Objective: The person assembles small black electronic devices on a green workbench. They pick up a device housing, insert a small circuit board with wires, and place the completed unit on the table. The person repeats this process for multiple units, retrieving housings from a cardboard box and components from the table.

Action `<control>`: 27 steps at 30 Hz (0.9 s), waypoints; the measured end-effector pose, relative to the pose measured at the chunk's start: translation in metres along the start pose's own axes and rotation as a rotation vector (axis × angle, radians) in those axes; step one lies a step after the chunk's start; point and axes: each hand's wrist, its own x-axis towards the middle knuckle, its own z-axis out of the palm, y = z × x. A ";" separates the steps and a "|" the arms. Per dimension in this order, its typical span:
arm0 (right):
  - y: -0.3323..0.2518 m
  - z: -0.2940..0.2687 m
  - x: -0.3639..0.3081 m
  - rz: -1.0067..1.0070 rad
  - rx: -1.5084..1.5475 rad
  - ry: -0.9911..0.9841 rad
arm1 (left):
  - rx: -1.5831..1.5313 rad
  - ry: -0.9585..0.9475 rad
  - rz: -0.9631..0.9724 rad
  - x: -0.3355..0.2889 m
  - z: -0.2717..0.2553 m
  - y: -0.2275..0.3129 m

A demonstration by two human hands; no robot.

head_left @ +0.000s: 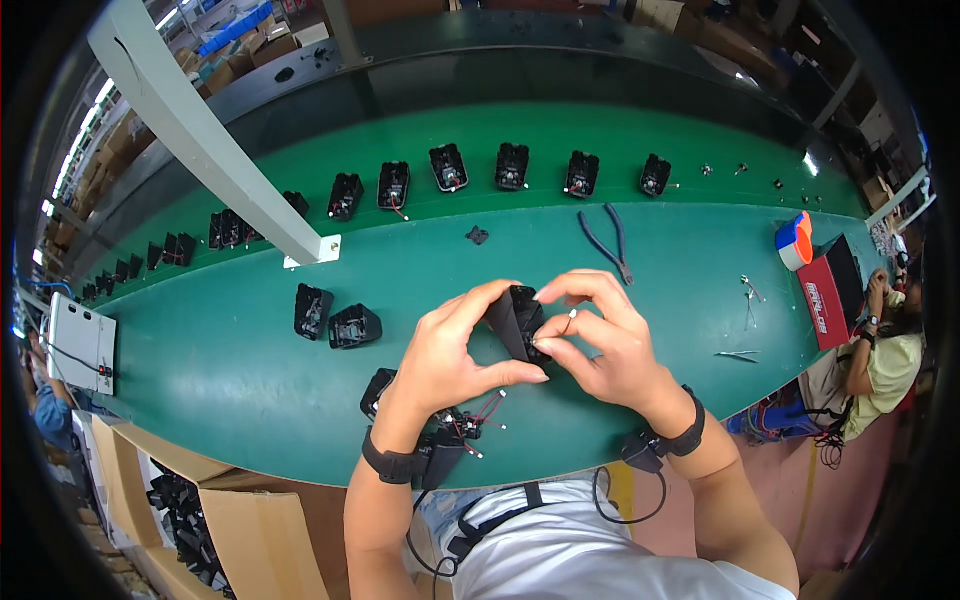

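Note:
My left hand point(450, 345) is wrapped round a black plastic housing point(513, 322), which it holds tilted above the green bench. The thumb and forefinger of my right hand point(612, 345) are pinched together at the housing's open side. A small white plug point(572, 314) on a short wire shows against those right fingers; the wire's far end is hidden. Below my left wrist lie small parts with red and black wires point(465, 425), partly covered by the arm. Two similar black housings point(353, 327) stand to the left on the bench.
A row of black housings point(512, 166) runs along the green strip point(620, 130) behind. Blue-handled pliers point(608, 245), a flat black part point(477, 235), tweezers point(737, 355) and a red box point(826, 305) lie around. A white post point(200, 130) rises at left. A co-worker point(880, 350) sits right.

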 end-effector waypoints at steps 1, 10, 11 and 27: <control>-0.001 0.000 0.002 0.010 0.002 0.009 | 0.003 -0.006 -0.049 0.003 -0.001 0.002; -0.002 -0.002 0.004 -0.191 -0.205 0.035 | -0.037 -0.056 -0.032 0.003 0.000 -0.001; -0.003 -0.002 0.001 -0.187 -0.215 0.032 | -0.035 -0.073 -0.039 0.002 0.001 -0.002; 0.009 0.001 -0.003 0.245 0.267 -0.037 | -0.039 -0.053 -0.040 0.006 0.006 0.010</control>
